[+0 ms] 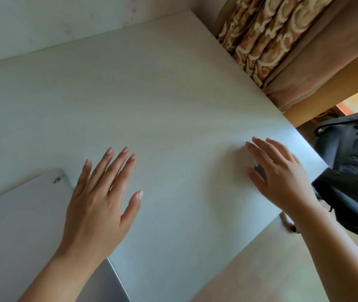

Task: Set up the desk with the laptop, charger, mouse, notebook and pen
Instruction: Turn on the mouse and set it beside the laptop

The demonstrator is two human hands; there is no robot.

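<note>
The laptop (19,225) lies flat and shut on the desk (152,94), at the near left corner of what we can see. It is a pale grey slab with one rounded corner pointing up toward the middle of the desk. Its long side seems to run from the near edge out to the left, but part of it goes off the picture, so I cannot be sure.

The left hand (99,203) is the closer one. It is just beside the laptop's right edge, and the arm crosses over the laptop's near corner. Its fingers are straight and spread wide, and it holds nothing. I cannot tell if it rests on the desk or floats just above it.

The right hand (280,179) is well apart from the laptop, near the right edge of the desk. Its fingers are also loose and straight, holding nothing.

So the laptop lies to the left of both hands, and I think the left hand is the one to reach it first.

Past the right edge sits a black bag (352,171). Behind the far right corner hangs a patterned curtain (267,38). No charger, mouse, notebook or pen shows yet.
</note>
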